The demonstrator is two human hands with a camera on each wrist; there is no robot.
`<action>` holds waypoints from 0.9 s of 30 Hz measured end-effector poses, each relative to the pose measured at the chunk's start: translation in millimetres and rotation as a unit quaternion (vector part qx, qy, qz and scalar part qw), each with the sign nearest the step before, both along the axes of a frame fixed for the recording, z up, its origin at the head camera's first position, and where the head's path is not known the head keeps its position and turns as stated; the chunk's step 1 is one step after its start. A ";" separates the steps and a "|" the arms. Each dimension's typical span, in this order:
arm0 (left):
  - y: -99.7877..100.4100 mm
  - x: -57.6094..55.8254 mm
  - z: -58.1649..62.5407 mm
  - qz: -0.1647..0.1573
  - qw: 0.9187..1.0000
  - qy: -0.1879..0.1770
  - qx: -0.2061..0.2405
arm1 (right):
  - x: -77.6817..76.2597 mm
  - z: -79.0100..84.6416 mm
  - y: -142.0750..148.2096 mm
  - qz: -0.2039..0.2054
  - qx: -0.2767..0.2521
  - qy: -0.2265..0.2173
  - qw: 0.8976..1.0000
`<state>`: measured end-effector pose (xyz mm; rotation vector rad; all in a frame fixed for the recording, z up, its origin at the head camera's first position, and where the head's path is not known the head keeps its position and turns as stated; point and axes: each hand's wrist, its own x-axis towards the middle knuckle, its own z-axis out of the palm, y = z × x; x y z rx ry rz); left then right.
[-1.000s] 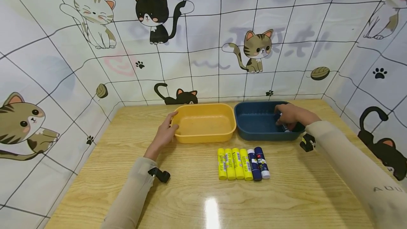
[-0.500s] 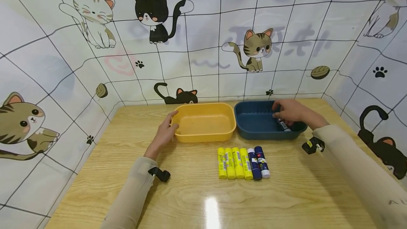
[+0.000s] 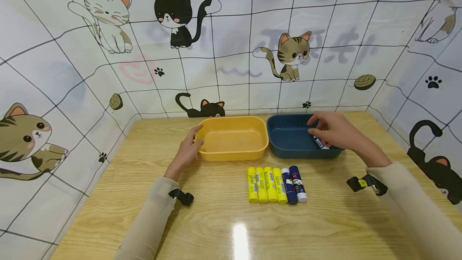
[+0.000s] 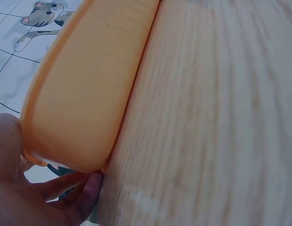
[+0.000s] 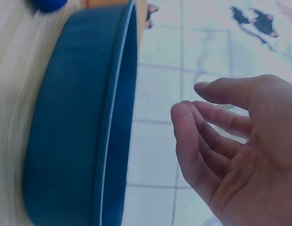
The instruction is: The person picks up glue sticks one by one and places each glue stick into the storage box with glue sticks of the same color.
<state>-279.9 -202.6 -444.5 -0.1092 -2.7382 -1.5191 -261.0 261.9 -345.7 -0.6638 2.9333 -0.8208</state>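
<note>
My left hand (image 3: 185,152) grips the left end of a yellow plastic basket (image 3: 231,156), thumb at the rim and fingers against the outer end wall in the left wrist view. Above the right end of a dark blue basket (image 3: 303,154) is my right hand (image 3: 337,131), fingers loosely bent and holding nothing. Partly hidden beneath it, a dark blue and white glue stick (image 3: 319,143) lies inside the blue basket. In front of the baskets, several yellow glue sticks (image 3: 270,185) lie side by side, with two dark blue and white glue sticks (image 3: 297,183) at the row's right end.
Both baskets stand side by side near the back edge of a wooden table (image 3: 216,220). Behind and beside it rises a white cloth backdrop (image 3: 234,43) with black grid lines and cartoon cats.
My right hand has let go of the glue stick in the blue basket, then lifted and drawn back toward the right. My left hand has stayed on the yellow basket.
</note>
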 end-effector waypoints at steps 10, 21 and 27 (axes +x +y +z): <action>0.0 0.1 0.0 0.002 1.000 -0.003 -0.003 | 42.3 -6.1 -17.9 0.060 -0.013 -0.034 0.998; -1.0 -0.1 -0.2 0.001 1.000 0.004 -0.003 | 54.3 -27.1 -22.2 0.103 -0.005 -0.138 0.985; -1.2 -0.6 0.0 0.005 1.000 0.008 -0.008 | 50.9 -40.7 -22.0 0.111 -0.013 -0.173 0.979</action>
